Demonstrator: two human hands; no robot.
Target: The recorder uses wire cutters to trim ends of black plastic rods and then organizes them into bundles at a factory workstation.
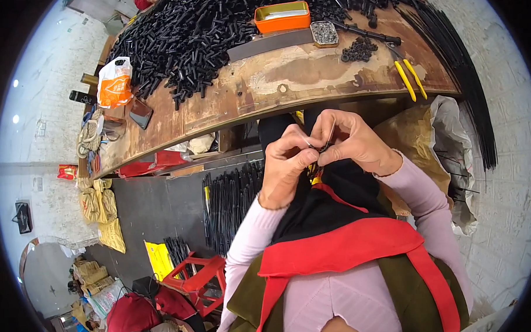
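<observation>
My left hand (289,164) and my right hand (353,144) meet in front of my lap, just off the table's near edge. Both are closed in a pinch on a small dark piece (322,146) between the fingertips. Thin silvery wire-like pins show by the fingers of each hand; their full shape is hidden. Pliers with yellow handles (411,80) lie on the table beyond my right hand. Farther back are a cluster of small black rings (359,50), a small tray of tiny silvery parts (324,33) and an orange box (283,28) holding thin pale rods.
A big heap of short black tubes (185,43) covers the back of the wooden table (228,100). A phone (141,113) and a plastic bag (115,83) sit at its left. Long black rods (458,60) hang off the right. A red stool (196,276) and a bent-over person (136,317) are lower left.
</observation>
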